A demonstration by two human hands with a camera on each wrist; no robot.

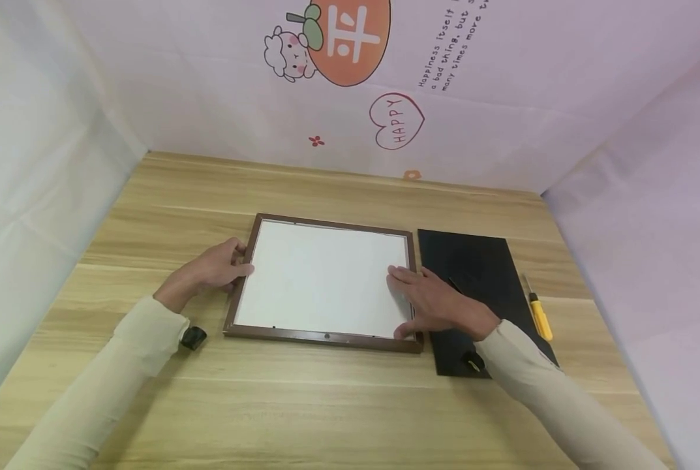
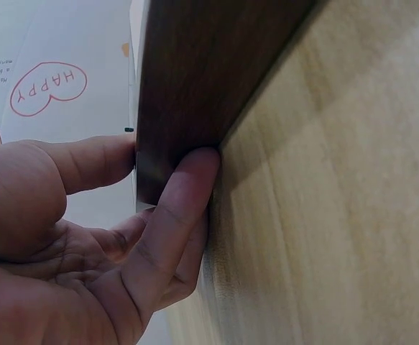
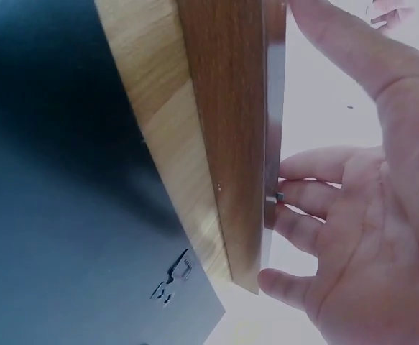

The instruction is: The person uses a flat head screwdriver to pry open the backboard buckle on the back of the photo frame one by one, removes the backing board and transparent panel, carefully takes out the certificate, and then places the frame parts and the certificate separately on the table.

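A brown picture frame (image 1: pixel 326 336) lies on the wooden table with a white sheet (image 1: pixel 323 277) inside its border. My left hand (image 1: pixel 217 264) pinches the frame's left side, thumb over the inner edge and fingers against the outer side; the left wrist view shows this grip on the dark frame side (image 2: pixel 195 79) close up. Across the frame's right side, my right hand (image 1: pixel 434 303) rests with fairly straight, spread fingers touching the sheet near the border. A small metal tab (image 3: pixel 279 196) shows at the frame's inner edge, by the right fingers (image 3: pixel 310 194).
A black board (image 1: pixel 473 261) lies flat just right of the frame, partly under my right forearm. Beyond it is a screwdriver (image 1: pixel 540 318) with a yellow handle. Printed white cloth (image 1: pixel 473 143) stands behind the wooden table (image 1: pixel 326 411), with white cloth at both sides.
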